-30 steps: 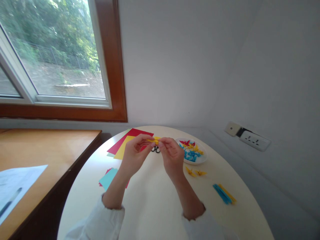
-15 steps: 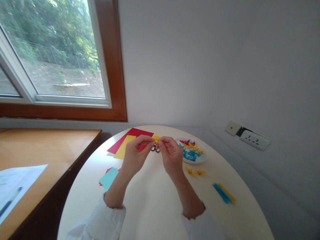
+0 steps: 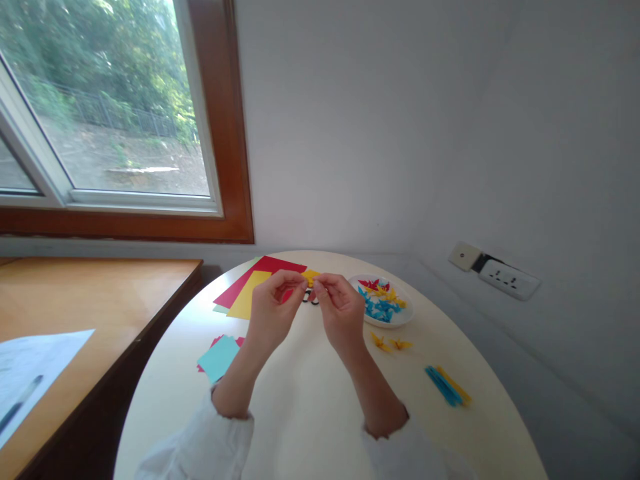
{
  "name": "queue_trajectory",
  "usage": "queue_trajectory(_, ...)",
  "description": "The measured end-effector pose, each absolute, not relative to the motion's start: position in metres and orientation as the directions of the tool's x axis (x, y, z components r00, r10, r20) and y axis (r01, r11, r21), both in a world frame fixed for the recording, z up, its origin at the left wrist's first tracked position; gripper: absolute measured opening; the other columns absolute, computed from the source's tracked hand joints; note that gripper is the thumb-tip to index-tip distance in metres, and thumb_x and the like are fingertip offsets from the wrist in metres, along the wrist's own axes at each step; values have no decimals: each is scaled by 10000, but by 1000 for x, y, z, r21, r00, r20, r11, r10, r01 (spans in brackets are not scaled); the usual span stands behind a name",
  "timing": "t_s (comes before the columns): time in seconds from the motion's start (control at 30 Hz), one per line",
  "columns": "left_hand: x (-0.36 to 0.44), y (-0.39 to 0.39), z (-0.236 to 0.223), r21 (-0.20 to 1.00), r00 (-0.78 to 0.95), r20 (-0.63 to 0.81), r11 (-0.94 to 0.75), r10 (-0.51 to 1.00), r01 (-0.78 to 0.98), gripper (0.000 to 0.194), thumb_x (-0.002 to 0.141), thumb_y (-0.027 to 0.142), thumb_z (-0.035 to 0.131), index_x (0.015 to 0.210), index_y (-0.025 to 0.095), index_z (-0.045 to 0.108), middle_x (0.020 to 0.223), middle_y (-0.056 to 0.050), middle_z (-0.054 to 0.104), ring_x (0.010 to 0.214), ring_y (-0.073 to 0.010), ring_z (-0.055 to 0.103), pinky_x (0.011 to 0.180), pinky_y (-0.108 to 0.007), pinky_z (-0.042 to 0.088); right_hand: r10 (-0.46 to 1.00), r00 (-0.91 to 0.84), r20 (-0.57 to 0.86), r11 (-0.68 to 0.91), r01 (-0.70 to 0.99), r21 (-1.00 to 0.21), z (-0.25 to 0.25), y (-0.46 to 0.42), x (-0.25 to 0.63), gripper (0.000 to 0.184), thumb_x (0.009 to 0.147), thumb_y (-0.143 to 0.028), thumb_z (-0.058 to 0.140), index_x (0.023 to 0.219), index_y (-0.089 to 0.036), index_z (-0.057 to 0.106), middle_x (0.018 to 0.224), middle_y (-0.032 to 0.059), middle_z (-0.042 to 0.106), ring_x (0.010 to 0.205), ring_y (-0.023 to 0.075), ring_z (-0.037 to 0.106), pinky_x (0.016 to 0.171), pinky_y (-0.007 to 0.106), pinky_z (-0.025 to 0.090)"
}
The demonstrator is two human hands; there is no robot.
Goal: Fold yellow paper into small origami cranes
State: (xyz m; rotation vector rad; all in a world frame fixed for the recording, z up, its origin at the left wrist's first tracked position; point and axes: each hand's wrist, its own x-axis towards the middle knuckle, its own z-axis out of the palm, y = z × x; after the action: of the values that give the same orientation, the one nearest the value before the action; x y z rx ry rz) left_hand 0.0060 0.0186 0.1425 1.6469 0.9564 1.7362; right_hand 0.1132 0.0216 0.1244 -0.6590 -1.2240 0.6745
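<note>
Nearest, find white sleeves (image 3: 207, 443) over the round white table (image 3: 303, 420), the left one slightly further inward than a second ago. To the right, record blue strips (image 3: 443, 387) and yellow strips (image 3: 455, 385) side by side, unmoved. To the left, note light-blue paper (image 3: 219, 358) over red paper (image 3: 201, 367), now less covered by the left forearm (image 3: 240, 380). Slightly beyond, count two loose yellow folded birds (image 3: 381, 343), unchanged.

Farther in, observe left hand (image 3: 273, 307) and right hand (image 3: 343, 305) raised close together, each grip narrowed to a fingertip pinch on a small yellow folded paper (image 3: 311, 276) between; less yellow visible at the left thumb (image 3: 299, 300) than a second ago, exact shape mostly hidden. Beneath, see black loops (image 3: 310, 298); rightward, a white plate (image 3: 411, 311) of red, yellow and blue birds (image 3: 384, 311); leftward, a yellow sheet (image 3: 245, 297) and a red sheet (image 3: 273, 265). Farthest, record the window (image 3: 215, 120), unchanged.
</note>
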Motion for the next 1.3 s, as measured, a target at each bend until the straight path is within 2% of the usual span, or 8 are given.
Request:
queue_trajectory(0.27,9,17,142,820,-104,572,-564,814,96,93,708,240,625,714,148,624,700,-40,664,680,-155,634,648,-267,537,768,247,591,619,-47,-784,121,21,112,86,791,-268,578,774,-184,579,670,-14,595,557,95,561,520,220,478)
queue_trajectory(0.53,9,17,142,820,-125,573,-568,810,76,79,698,230,634,707,153,626,692,-33,666,677,-152,636,652,-265,537,776,243,582,616,-89,-783,123,19,111,90,774,-267,599,780,-177,590,681,-9,622,530,91,573,496,221,492)
queue_trajectory(0.97,12,14,144,825,-141,558,-565,818,-8,75,669,206,675,681,152,624,657,-13,651,647,-132,618,636,-251,527,764,283,580,623,-90,-777,124,17,110,85,761,-263,612,773,-179,617,693,-2,632,593,107,591,554,242,515)
queue_trajectory(1.3,13,12,146,818,-143,571,-575,809,14,38,674,175,655,665,160,621,639,-5,654,635,-135,627,611,-249,530,771,289,567,612,-93,-786,124,17,110,105,758,-282,617,760,-178,605,675,-1,627,584,104,584,544,237,515)
